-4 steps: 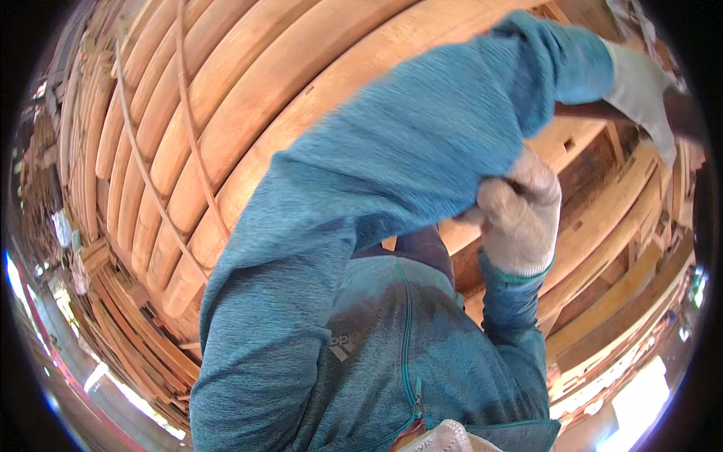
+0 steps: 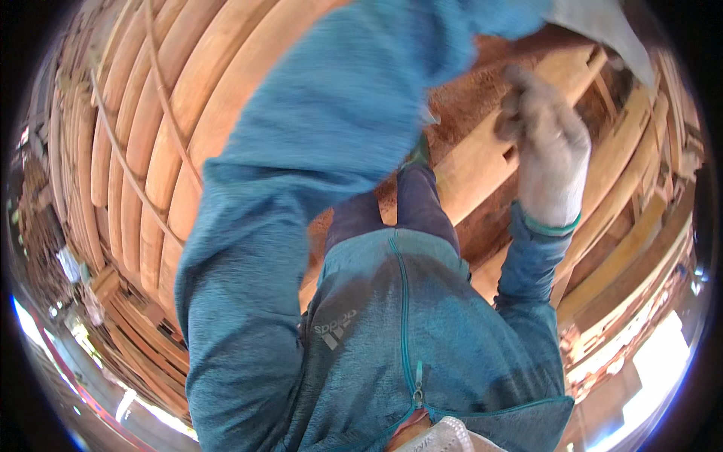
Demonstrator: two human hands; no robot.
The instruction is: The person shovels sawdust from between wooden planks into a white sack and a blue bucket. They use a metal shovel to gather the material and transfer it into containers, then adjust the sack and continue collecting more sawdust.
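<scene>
Timber [image 2: 474, 172] across reddish ground [image 2: 465, 109], stacked planks [image 2: 147, 350]

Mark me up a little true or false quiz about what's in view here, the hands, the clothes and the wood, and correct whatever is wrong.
1. The left hand and the right hand are both gloved. True.
2. The left sleeve stays within the picture's left half. False: the left sleeve reaches across to the upper right.
3. Rounded timbers lie side by side at the upper left. True.
4. The pale beam beside the right hand is uncut. False: the pale beam has a dark notch.
5. The jacket is red. False: the jacket is blue.
</scene>
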